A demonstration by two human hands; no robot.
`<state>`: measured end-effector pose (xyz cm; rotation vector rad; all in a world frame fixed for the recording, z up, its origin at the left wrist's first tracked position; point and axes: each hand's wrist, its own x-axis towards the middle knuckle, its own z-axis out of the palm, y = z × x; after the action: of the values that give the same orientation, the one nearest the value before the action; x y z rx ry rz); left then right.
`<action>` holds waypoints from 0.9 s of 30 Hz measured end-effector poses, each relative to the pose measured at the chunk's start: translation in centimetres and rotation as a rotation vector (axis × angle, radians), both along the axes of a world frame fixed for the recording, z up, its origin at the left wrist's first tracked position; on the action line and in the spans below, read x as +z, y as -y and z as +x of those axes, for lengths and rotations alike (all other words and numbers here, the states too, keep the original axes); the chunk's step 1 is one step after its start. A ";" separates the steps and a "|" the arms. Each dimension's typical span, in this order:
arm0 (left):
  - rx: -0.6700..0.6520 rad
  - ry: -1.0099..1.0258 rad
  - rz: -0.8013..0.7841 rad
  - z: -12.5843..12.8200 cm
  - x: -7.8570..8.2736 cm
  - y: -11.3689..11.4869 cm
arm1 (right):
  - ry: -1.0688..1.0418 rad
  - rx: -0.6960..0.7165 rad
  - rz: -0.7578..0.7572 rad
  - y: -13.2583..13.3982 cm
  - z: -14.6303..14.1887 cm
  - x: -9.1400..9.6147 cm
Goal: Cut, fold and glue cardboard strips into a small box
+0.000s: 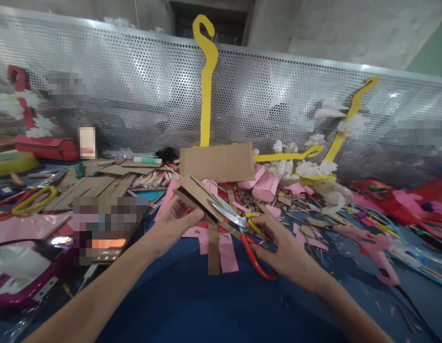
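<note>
Scissors in half-curled right hand

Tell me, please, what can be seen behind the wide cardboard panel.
A tall yellow hook rises above the cardboard panel, with the perforated metal screen farther back. The hook's lower end and anything else directly behind the panel are covered.

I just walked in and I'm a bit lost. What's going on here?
A person holds a folded piece of cardboard in the left hand. The right hand grips scissors with their blades parted at the cardboard's edge; whether they are cutting in is hard to tell. Pink strips lie on the blue table below, a pink glue gun rests to the right, and a tall yellow hook stands behind.
</note>
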<state>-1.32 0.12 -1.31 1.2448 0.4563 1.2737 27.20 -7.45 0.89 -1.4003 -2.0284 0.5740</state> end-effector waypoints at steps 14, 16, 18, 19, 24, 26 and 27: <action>0.013 -0.042 -0.076 0.0 0.4 0.5 | -0.040 0.001 -0.040 0.3 -0.6 0.4; 0.017 -0.039 -0.086 0.1 0.4 0.6 | -0.041 -0.001 -0.038 0.2 -0.5 0.2; 0.019 -0.036 -0.097 0.1 0.4 0.6 | -0.044 -0.001 -0.035 0.2 -0.5 -0.1; 0.018 -0.033 -0.101 0.1 0.3 0.6 | -0.048 0.002 -0.032 0.1 -0.5 -0.2; 0.028 -0.022 -0.111 0.1 0.2 0.5 | -0.034 -0.001 0.012 0.0 -0.4 -0.6; 0.033 -0.022 -0.104 0.1 0.2 0.5 | -0.031 -0.009 0.027 -0.1 -0.4 -0.6; 0.029 -0.022 -0.099 0.1 0.2 0.5 | -0.032 -0.011 0.034 -0.1 -0.3 -0.7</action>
<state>-1.26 -0.35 -1.13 1.1736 0.5486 1.2484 26.87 -7.33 0.20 -1.3731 -1.9946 0.5514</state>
